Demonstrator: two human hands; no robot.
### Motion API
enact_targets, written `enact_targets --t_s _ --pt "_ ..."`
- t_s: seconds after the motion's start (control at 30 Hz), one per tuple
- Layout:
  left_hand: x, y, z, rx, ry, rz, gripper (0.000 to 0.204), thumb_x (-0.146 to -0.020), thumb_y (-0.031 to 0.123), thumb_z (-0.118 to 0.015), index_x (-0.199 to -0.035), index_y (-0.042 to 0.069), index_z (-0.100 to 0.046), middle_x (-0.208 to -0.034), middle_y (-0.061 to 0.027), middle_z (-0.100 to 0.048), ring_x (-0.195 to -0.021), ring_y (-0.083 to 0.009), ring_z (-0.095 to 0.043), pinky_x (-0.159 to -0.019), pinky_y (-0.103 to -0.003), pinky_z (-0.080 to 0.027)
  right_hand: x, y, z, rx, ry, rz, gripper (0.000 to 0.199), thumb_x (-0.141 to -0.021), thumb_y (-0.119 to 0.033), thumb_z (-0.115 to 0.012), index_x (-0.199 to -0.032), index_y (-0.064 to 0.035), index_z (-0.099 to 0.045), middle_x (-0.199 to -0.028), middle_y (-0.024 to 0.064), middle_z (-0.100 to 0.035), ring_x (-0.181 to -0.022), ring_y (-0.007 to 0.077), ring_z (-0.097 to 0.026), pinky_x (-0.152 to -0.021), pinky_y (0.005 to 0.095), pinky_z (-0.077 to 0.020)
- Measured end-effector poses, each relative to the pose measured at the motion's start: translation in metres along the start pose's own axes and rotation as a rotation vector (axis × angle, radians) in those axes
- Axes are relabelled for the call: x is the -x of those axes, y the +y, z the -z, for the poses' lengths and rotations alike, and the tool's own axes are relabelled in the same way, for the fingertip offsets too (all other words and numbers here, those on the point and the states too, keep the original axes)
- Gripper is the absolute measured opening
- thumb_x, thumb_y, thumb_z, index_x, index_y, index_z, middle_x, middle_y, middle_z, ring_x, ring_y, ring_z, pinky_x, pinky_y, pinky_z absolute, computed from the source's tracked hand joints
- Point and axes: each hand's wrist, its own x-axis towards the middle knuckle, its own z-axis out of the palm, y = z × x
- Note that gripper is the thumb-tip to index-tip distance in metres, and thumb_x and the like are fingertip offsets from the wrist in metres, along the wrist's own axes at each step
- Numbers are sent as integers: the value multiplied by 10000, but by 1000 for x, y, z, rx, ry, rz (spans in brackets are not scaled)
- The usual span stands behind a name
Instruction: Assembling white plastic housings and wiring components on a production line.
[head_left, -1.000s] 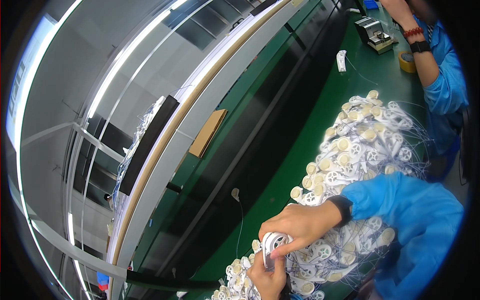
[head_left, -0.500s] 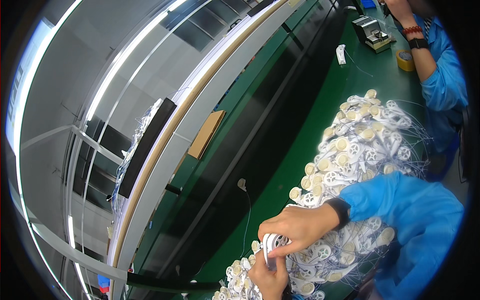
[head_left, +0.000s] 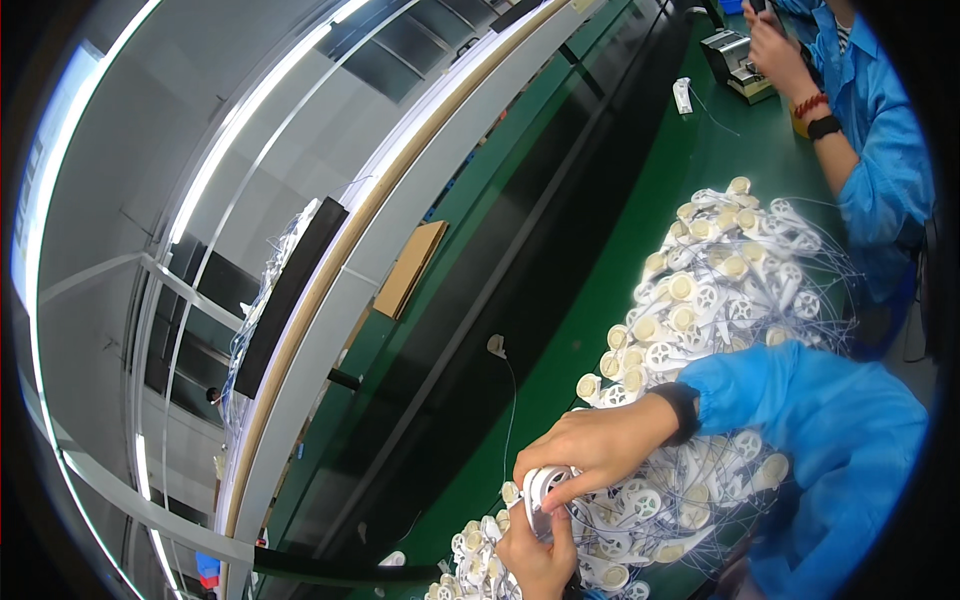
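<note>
Both my hands are closed around one white plastic part with a round spoked face (head_left: 546,486). My right hand (head_left: 592,446) grips it from above, its thumb lying on the spoked side. From below, my left hand (head_left: 540,558) pinches the part's lower end between thumb and fingers. The fingers cover much of it. Under and beside my hands spreads a big heap of similar white parts (head_left: 660,355), many with cream round discs and thin wires. A smaller group of these parts (head_left: 482,560) lies just left of my left hand.
A single wired part (head_left: 497,346) lies on the dark strip left of the heap. Farther off, another white part (head_left: 683,96) rests on the green table (head_left: 640,215) near an open box (head_left: 735,65). A co-worker in blue sleeves (head_left: 885,150) is at the far right. Cardboard (head_left: 410,270) leans at left.
The co-worker's hand has moved left and down, now in front of the yellow tape roll. The single wired part has shifted up and right. My hands keep nearly the same hold.
</note>
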Motion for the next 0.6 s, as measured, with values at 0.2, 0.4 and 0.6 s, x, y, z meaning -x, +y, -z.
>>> enact_targets --t_s 0.2,0.4,0.6 --pt "0 2 4 -92 -39 8 275 -868 176 -650 -1017 -38 -564 -724 -275 -585 -647 -451 -569 -538 -451 -408 0 0 -1 -11 -10 10 349 -922 -281 -621 -1152 -27 -555 -1003 158 -665 -844 312 -672 -695 353 -525" --pt "-2 11 3 -32 -3 29 229 -855 149 -659 -968 -31 -574 -713 -252 -588 -636 -412 -580 -558 -421 -428 -1 4 -7 26 41 40 342 -940 -286 -594 -1151 -22 -534 -1007 157 -657 -829 317 -666 -678 365 -519" --pt "-1 2 2 -56 25 67 217 -835 128 -657 -963 -27 -576 -718 -234 -592 -638 -370 -586 -572 -407 -436 1 -1 -10 56 53 -35 398 -940 -324 -589 -1185 -18 -530 -1047 154 -652 -868 322 -662 -691 370 -523"
